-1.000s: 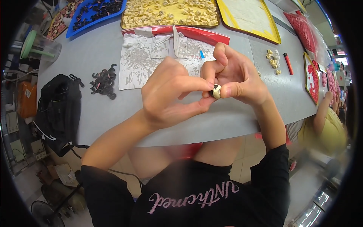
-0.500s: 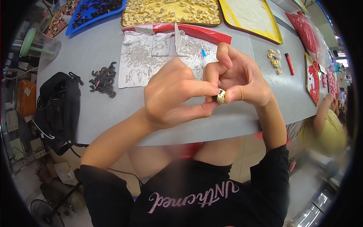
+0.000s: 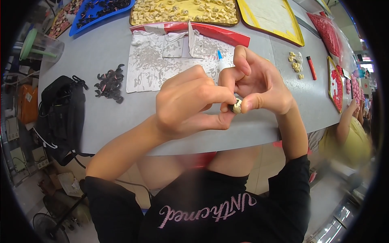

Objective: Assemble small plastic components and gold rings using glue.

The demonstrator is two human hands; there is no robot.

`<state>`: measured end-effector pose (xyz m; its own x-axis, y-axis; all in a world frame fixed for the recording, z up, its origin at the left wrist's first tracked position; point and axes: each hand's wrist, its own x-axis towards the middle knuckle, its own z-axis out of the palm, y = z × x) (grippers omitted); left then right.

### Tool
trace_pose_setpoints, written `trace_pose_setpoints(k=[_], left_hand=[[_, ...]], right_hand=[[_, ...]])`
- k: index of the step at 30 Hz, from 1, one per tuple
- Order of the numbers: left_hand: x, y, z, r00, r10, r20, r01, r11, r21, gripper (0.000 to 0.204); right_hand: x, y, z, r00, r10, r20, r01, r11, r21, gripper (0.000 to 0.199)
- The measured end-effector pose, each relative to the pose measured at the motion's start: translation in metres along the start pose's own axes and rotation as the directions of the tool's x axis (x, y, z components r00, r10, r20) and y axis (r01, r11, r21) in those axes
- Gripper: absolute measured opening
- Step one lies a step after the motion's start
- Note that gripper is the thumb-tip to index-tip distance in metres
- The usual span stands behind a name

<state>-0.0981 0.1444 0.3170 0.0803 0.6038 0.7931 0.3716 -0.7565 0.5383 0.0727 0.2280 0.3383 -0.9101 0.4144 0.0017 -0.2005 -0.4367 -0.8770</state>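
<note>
1. The left hand is curled closed, its thumb and forefinger pinching a small cream piece from the left side.
2. The right hand pinches the same piece from the right with thumb and forefinger; its other fingers are bent, the middle one raised.
3. The piece sits between the two hands' fingertips, held above the near edge of the grey counter; a dark part shows on its left side.
4. A white pen with a blue tip pokes up just behind the right hand, tucked against its fingers.
5. Just beyond both hands lies a silvery sheet, with a red strip along its far edge.
6. Left of the left hand, well apart, lies a heap of dark pieces; farther left, a black bag hangs over the counter's edge.
7. Far beyond the hands stands a tray of cream pieces, with a blue tray to its left and a yellow tray to its right.
8. Right of the right hand lie a few loose cream pieces and a red stick.
9. Another person in a yellow top sits at the counter's right end.
</note>
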Motion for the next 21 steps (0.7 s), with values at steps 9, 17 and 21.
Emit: trace_pose_setpoints(k=[9,17,21], left_hand=[[0.003,0.000,-0.005,0.999,0.036,-0.002,-0.036,0.999,-0.007,0.038],[-0.008,-0.003,0.003,0.968,-0.210,-0.136,0.216,0.976,0.025,0.031],[-0.007,-0.005,0.003,0.960,-0.246,-0.135,0.253,0.967,0.033,0.031]], right_hand=[[0.002,-0.004,-0.002,0.994,-0.003,0.108,0.001,1.000,0.026,0.043],[0.000,0.005,0.002,0.996,-0.027,-0.081,0.010,0.978,-0.207,0.032],[0.003,0.001,0.005,0.992,-0.100,-0.071,0.068,0.933,-0.354,0.023]])
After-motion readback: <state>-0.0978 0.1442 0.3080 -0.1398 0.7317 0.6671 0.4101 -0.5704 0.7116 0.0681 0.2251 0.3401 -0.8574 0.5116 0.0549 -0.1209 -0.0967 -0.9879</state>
